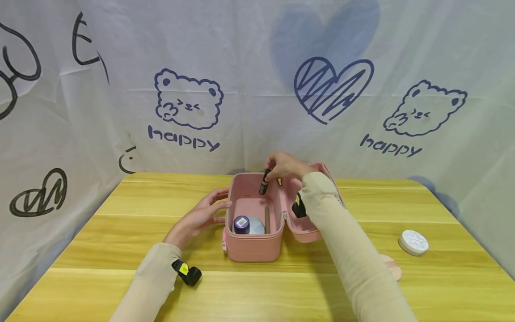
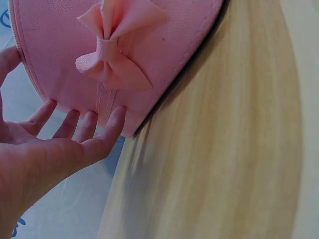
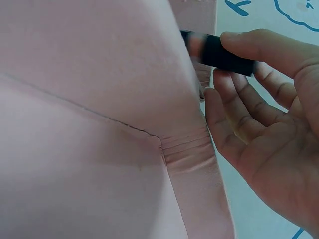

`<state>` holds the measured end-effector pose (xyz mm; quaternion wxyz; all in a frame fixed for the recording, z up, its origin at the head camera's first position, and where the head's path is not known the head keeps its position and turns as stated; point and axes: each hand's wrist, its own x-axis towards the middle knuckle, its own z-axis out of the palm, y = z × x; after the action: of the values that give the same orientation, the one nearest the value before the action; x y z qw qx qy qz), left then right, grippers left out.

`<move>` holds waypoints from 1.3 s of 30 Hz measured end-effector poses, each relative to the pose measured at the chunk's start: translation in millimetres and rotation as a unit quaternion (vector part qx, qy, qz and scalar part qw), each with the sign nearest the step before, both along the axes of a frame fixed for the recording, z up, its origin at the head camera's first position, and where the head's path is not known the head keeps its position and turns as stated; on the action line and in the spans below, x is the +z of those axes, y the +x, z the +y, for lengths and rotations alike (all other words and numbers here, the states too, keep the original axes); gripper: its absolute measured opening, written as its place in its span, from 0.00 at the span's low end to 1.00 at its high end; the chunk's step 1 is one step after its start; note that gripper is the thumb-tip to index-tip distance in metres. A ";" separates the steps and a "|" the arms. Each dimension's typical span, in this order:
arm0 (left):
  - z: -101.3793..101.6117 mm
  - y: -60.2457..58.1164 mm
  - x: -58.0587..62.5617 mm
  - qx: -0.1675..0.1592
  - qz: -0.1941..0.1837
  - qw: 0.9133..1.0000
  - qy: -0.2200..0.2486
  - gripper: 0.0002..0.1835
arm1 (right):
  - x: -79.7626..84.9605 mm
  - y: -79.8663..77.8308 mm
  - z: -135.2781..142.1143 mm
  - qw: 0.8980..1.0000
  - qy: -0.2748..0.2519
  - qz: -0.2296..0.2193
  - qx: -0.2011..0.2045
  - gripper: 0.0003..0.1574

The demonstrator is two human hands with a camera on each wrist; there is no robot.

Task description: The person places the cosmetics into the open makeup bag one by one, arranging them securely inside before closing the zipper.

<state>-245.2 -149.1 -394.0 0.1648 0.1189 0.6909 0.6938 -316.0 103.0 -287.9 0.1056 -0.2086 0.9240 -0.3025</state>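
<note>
One dark tube (image 1: 263, 185) pinched in right hand (image 1: 284, 164), relaxed left hand (image 1: 204, 212) touching pink case (image 1: 254, 249); mid-transfer, I'd judge; next needs steady aim.

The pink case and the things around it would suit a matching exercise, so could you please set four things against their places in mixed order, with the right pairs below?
Things
1. Black tube
2. Purple jar
3. White round box
4. Bow

Places
A. On the outer wall of the pink case
B. On the table, beyond the lid side of the case
C. Inside the case, in a near corner
D. Between the fingers of the right hand

Right pairs: 1-D, 2-C, 3-B, 4-A
</note>
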 end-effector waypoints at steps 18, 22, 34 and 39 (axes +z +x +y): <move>2.2 1.1 0.8 -0.003 0.003 1.000 0.006 0.32 | 1.9 0.0 2.4 1.000 0.017 -0.004 0.006 0.16; 2.1 1.8 1.1 -0.006 0.005 1.000 0.011 0.33 | 7.4 -0.7 3.9 1.000 0.018 0.000 -0.001 0.23; 1.0 1.5 1.2 0.001 -0.001 1.000 0.006 0.31 | 22.4 2.0 6.3 1.000 0.014 -0.001 0.005 0.28; 1.6 1.5 1.9 -0.003 0.000 1.000 0.005 0.32 | 24.1 2.7 8.1 1.000 0.015 0.001 0.008 0.28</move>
<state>-243.7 -147.4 -392.1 0.1665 0.1219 0.6871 0.6967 -313.3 111.1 -263.8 0.1099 -0.2146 0.9270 -0.2871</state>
